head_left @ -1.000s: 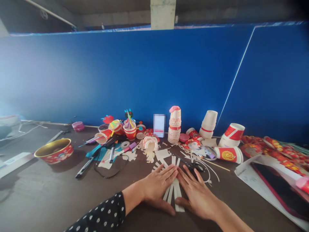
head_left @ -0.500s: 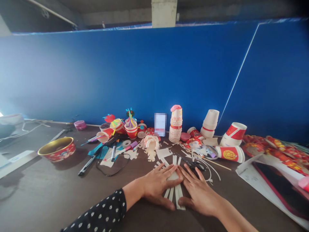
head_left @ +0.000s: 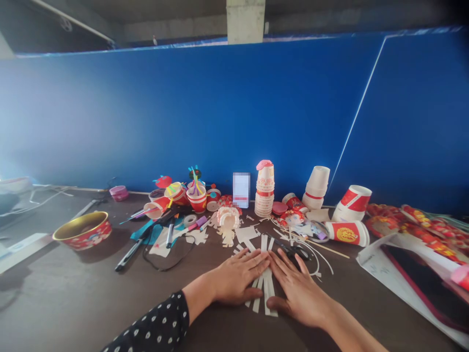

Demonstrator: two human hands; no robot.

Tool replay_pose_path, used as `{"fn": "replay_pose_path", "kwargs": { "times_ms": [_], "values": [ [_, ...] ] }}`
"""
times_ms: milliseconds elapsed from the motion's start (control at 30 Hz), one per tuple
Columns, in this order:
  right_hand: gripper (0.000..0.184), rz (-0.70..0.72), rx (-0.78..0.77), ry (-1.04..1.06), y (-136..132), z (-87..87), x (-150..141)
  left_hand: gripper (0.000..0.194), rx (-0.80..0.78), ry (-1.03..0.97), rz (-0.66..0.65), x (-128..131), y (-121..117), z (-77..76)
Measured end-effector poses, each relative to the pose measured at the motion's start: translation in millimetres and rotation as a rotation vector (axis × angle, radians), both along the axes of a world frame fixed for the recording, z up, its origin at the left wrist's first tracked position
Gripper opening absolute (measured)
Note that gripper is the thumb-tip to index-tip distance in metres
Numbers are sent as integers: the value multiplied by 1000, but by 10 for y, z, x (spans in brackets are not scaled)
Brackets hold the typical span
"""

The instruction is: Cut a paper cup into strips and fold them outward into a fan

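My left hand (head_left: 236,279) and my right hand (head_left: 297,293) lie flat on the dark table, fingertips close together. Beneath and between them is a fan of long cream paper strips (head_left: 264,288), whose middle is hidden by my fingers. Black-handled scissors (head_left: 295,252) lie just beyond my right fingers, among thin curled paper offcuts. Beyond my left hand sits a cream paper cut-out figure (head_left: 227,230) with a frilled paper cup (head_left: 229,217) on its end. Neither hand holds anything.
Behind stand stacked paper cups (head_left: 265,190) against a blue wall (head_left: 183,112). Left lie a gold-lined red bowl (head_left: 82,230), a marker (head_left: 169,233) and a craft knife (head_left: 128,254). Right lie a red-printed cup (head_left: 346,233) and a white sheet (head_left: 399,278).
Both hands stay flat on the strips and shift only slightly, closing over the middle of the paper. The view sways a little.
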State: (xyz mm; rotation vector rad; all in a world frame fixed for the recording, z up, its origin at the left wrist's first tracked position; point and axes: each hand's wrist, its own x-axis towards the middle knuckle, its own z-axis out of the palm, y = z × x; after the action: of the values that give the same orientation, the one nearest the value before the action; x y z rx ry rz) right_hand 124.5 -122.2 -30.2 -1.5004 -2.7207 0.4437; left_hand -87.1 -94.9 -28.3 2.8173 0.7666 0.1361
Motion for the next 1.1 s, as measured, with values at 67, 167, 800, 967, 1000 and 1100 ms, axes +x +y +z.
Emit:
{"fn": "replay_pose_path", "kwargs": {
  "times_ms": [67,167,800,967,1000,1100],
  "values": [
    [76,3,6,-3,6,-5,0,72,-34,41,26,11,-19,38],
    [75,-5,5,-3,-3,-6,-6,73,-66,67,35,31,-29,82],
    [33,-559,468,140,478,22,689,61,-58,49,-3,-49,-9,54],
    [28,-630,434,77,521,-17,810,68,-70,58,-24,-43,7,78],
    [26,-630,430,68,520,-18,802,67,-66,56,-26,-43,8,83],
    [21,-634,415,48,511,-8,773,65,-37,42,-16,-48,7,102]
  ]
}}
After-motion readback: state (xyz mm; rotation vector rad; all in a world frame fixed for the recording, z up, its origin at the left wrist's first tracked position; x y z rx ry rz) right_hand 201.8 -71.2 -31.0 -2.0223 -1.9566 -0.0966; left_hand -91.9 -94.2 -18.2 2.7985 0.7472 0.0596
